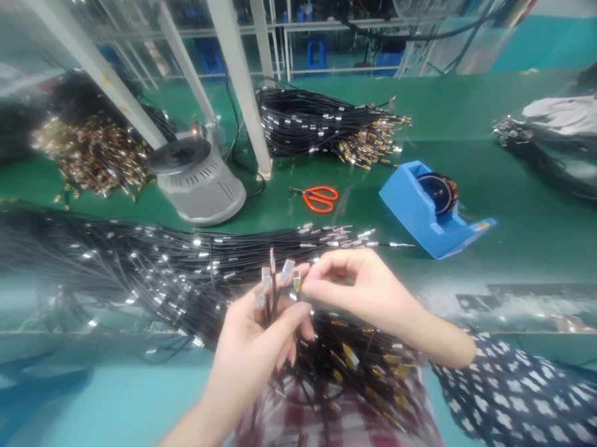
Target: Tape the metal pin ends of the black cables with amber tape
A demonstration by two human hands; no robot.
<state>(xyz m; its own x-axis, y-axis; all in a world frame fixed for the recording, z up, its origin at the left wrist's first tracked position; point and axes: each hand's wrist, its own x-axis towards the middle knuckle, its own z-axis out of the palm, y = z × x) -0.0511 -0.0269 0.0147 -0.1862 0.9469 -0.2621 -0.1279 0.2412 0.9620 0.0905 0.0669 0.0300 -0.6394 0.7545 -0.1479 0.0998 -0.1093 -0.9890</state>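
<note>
My left hand (259, 341) is closed around several black cables, whose flat silver connectors (286, 271) stick up above the fingers. Thumb and forefinger of my right hand (360, 283) pinch at the edge of one cable connector (297, 280) with a yellow patch. Its end beside the fingertips is partly covered. Below both hands, a loose bundle of black cables (366, 360) with silver and yellow ends lies across my lap. Just beyond the hands, a long bundle of black cables (177, 244) with silver ends stretches along the bench's near side.
On the green bench (448, 124) are orange-handled scissors (320, 198), a blue tape dispenser (424, 213) and a grey round device (198, 185). More cable bundles (328, 125) lie behind. White posts (240, 80) rise from the bench. White gloves or cloth (579, 115) lie at right.
</note>
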